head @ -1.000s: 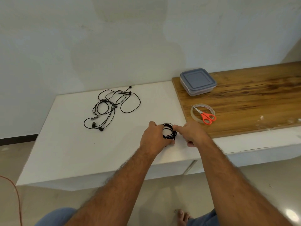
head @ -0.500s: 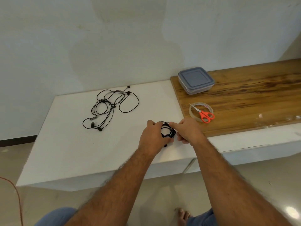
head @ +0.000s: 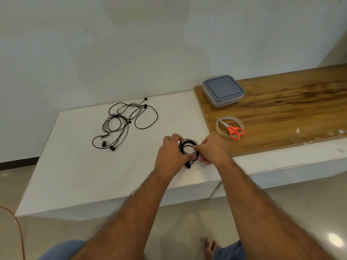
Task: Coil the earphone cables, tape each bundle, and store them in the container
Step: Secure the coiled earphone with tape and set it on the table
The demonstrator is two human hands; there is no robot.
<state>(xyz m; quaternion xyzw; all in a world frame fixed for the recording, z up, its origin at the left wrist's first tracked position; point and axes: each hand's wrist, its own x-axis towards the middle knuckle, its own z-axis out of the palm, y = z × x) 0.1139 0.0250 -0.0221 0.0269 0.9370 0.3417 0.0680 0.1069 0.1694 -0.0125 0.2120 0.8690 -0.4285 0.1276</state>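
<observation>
nearest, both hands meet over the front of the white table (head: 78,171). the left hand (head: 171,156) curls round the coiled earphone cable (head: 187,150), and the right hand (head: 213,150) pinches the coil's right side; one earbud hangs out below. farther left lies a loose tangle of earphone cables (head: 124,122). to the right, on the wooden board (head: 281,117), a roll of tape (head: 221,128) carries orange scissors (head: 233,130). beyond them stands the lidded container (head: 223,91), against the wall.
</observation>
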